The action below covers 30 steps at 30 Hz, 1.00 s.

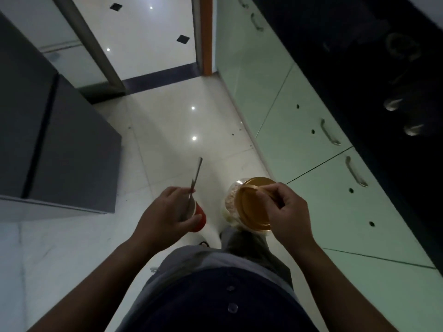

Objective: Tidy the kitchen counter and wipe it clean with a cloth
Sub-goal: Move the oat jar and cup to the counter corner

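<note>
Your left hand (pixel 167 209) grips a red cup (pixel 201 218) and a metal utensil (pixel 197 173). Your right hand (pixel 287 212) clasps a gold-lidded jar (pixel 254 204) above the floor (pixel 167 128), left of the worktop (pixel 359 68).

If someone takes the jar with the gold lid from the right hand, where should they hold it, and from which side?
Probably the jar by its clear round wall, from the left: the right hand pinches the gold lid at its right rim, leaving that wall bare.
</note>
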Each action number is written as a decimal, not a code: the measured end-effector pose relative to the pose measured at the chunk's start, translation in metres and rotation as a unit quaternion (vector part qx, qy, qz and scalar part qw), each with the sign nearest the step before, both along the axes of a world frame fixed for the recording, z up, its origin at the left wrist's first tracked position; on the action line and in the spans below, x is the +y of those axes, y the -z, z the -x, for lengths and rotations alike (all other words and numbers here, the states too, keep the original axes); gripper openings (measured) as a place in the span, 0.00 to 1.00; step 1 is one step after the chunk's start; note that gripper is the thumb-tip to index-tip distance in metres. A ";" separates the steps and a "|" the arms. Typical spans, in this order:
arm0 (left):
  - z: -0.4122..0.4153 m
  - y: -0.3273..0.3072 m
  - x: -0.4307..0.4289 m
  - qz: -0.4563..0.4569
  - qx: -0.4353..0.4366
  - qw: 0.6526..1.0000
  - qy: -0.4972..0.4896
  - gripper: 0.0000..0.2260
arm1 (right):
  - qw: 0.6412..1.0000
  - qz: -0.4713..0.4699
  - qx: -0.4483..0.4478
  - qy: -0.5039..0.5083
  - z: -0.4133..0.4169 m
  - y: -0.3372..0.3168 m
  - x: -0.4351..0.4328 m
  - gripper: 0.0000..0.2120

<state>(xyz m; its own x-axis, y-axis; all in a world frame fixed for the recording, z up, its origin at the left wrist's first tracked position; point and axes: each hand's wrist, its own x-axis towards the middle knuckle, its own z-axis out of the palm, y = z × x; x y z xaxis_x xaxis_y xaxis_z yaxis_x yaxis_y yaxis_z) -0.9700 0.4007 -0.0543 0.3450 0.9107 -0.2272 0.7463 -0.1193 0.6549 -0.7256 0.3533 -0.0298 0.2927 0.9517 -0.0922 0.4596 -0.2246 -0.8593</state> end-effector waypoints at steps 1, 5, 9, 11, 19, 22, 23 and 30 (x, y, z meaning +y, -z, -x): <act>-0.001 0.002 0.011 0.005 0.001 1.000 -0.008 0.29 | 1.000 0.004 0.002 -0.001 -0.002 0.001 0.013 0.03; -0.015 0.009 0.069 0.015 0.003 1.000 -0.016 0.29 | 1.000 0.017 0.008 0.004 -0.021 0.009 0.073 0.03; -0.042 0.008 0.155 0.008 0.009 1.000 -0.010 0.30 | 1.000 0.021 0.018 0.008 -0.047 0.013 0.153 0.01; -0.058 0.002 0.200 -0.001 0.015 1.000 -0.012 0.30 | 1.000 0.020 0.018 0.001 -0.062 0.011 0.194 0.03; -0.094 -0.011 0.331 -0.018 0.004 0.999 -0.045 0.29 | 1.000 0.007 -0.001 -0.017 -0.100 0.002 0.329 0.02; -0.094 -0.006 0.370 -0.018 0.002 0.998 -0.058 0.29 | 1.000 0.002 -0.012 -0.001 -0.104 0.001 0.374 0.03; -0.094 -0.004 0.387 -0.018 0.000 0.998 -0.061 0.28 | 1.000 0.003 -0.013 0.006 -0.106 0.001 0.390 0.03; -0.103 -0.005 0.539 -0.046 -0.004 0.999 -0.019 0.29 | 1.000 -0.011 -0.019 0.013 -0.101 -0.015 0.516 0.03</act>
